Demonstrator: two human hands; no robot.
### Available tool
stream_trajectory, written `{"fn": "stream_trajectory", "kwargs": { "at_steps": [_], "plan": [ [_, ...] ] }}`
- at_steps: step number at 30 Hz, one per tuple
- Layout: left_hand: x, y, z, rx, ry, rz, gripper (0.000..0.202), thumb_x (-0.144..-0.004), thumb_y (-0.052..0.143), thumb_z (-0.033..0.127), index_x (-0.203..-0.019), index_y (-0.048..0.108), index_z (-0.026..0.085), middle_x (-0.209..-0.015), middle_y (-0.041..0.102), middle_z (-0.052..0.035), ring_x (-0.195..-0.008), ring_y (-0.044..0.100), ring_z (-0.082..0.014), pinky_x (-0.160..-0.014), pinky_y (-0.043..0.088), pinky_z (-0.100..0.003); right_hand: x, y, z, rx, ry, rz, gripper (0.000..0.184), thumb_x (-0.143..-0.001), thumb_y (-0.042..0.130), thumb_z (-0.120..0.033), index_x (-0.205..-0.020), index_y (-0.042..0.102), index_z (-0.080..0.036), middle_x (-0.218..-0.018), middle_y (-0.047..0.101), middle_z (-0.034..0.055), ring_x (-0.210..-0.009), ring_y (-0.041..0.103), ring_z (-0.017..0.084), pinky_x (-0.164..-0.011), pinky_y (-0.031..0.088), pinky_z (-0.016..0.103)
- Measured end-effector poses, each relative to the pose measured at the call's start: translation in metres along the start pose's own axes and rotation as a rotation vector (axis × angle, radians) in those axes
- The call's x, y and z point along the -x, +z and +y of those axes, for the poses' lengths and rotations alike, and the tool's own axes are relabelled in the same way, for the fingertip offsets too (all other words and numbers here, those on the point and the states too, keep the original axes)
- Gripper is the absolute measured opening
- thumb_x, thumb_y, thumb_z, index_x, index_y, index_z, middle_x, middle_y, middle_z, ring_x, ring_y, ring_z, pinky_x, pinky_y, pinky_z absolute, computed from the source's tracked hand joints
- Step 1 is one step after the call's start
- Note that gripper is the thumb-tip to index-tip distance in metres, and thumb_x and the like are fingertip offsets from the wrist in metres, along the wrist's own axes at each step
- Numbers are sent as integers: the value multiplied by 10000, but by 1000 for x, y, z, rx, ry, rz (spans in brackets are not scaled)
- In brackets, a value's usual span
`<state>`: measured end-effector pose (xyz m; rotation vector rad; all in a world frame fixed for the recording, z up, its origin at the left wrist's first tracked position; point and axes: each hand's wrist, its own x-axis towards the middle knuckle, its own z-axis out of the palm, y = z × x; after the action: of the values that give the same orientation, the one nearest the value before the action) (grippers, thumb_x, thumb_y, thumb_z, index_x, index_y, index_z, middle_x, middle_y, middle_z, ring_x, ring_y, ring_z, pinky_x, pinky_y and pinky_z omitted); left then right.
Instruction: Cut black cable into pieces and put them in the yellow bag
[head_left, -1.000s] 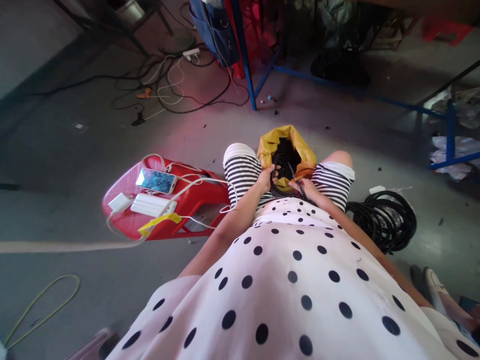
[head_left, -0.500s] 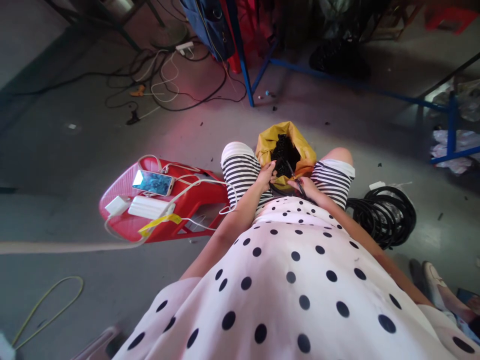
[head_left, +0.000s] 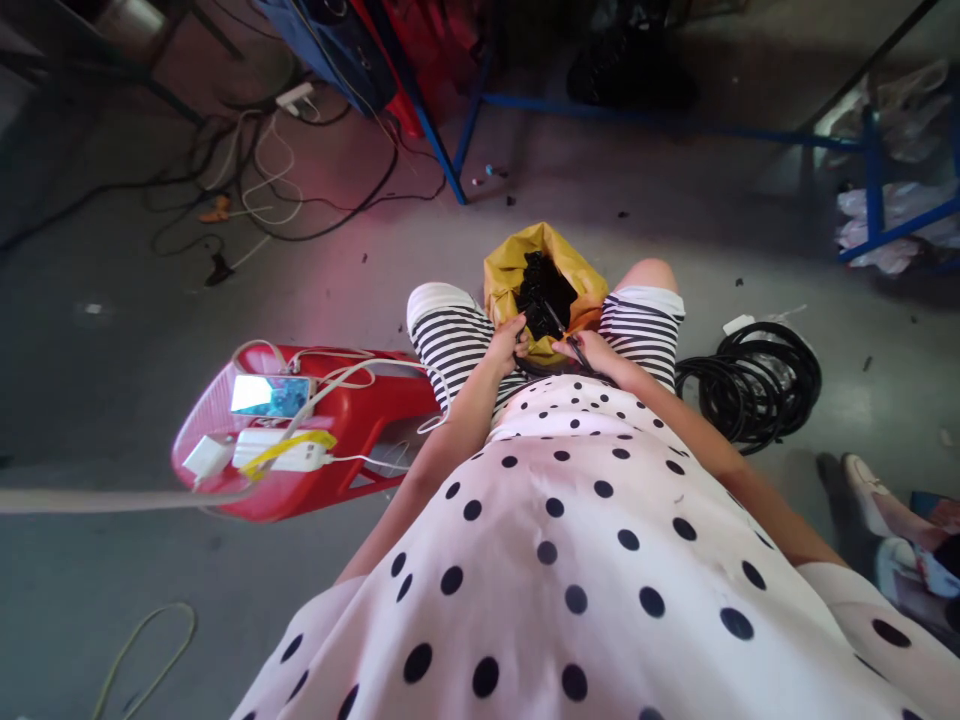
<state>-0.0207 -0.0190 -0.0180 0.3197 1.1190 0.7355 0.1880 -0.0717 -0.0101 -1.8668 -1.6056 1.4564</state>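
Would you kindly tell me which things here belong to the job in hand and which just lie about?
In hand: yellow bag, black pieces in it, left hand at its rim, right hand holding a thin dark tool.
Lying about: red stool, phone, coil of black cable, loose cords.

Finishes near yellow bag [head_left: 510, 270]
Bag crinkled, matt; black pieces [head_left: 540, 290] inside dull; red stool [head_left: 367, 415] to its left glossy plastic; floor [head_left: 660, 235] beneath matt concrete.
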Motion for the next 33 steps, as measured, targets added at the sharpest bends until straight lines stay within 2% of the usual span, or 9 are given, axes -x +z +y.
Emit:
{"fn": "stream_trajectory", "kwargs": {
  "at_steps": [3,6,10,12,14,21,24,28,33],
  "plan": [
    [4,-3,3,-4,-31,-10,131,-1092,618,272,-984,591,203,-563,440,89,-357,281,-36,-380,175,-141,2,2,-5,1,29,-1,504,-950,846,-612,-778,641,-185,-690,727,46,-636,673,166,-651,500,243],
    [9,-5,7,-21,-55,-22,50,-1079,643,250,-1075,647,200,-603,482,82,-375,296,-36,-382,217,-143,5,3,-10,-51,56,-14,498,-921,875,-617,-826,659,-179,-719,738,45,-638,686,169,-647,511,246],
    [11,-4,9,-64,-11,-9,255,-999,733,167,-1248,698,211,-792,660,27,-511,539,-66,-446,399,-160,7,3,-11,-126,56,-30,543,-904,865,-675,-828,661,-178,-718,734,46,-616,684,166,-603,500,240],
    [10,-2,9,-98,15,8,279,-971,725,115,-1239,707,189,-837,694,7,-591,619,-86,-509,484,-180,7,2,-9,-128,47,-37,574,-902,847,-707,-794,654,-178,-696,723,43,-611,674,163,-599,492,237],
    [8,0,8,-130,30,7,253,-950,693,83,-1190,711,160,-812,690,1,-605,632,-94,-552,523,-195,7,2,-8,-125,39,-46,594,-906,828,-731,-775,655,-178,-682,714,40,-613,665,161,-607,486,240],
    [4,5,4,-163,67,11,104,-981,740,223,-1048,668,190,-659,526,70,-427,374,-38,-425,257,-142,-7,-5,-6,42,15,-14,647,-871,805,-800,-721,633,-194,-637,650,28,-659,616,174,-647,437,269],
    [1,9,7,-167,90,-17,102,-988,775,213,-1009,684,173,-642,486,72,-430,315,-19,-434,211,-134,-18,-8,-8,108,30,-11,659,-859,792,-822,-719,633,-198,-665,651,35,-679,606,180,-651,418,280],
    [-4,14,15,-139,87,-47,113,-978,800,183,-1042,711,159,-648,465,69,-448,317,-18,-447,194,-135,-30,-15,-11,116,13,13,685,-865,753,-853,-723,622,-196,-677,645,26,-685,587,174,-638,400,278],
    [-12,16,29,-175,114,-141,107,-1015,756,184,-1113,740,144,-634,420,76,-459,315,-24,-450,194,-131,-42,-32,-13,46,8,33,673,-870,763,-841,-762,649,-186,-694,667,34,-694,620,190,-659,451,284]
  ]
}}
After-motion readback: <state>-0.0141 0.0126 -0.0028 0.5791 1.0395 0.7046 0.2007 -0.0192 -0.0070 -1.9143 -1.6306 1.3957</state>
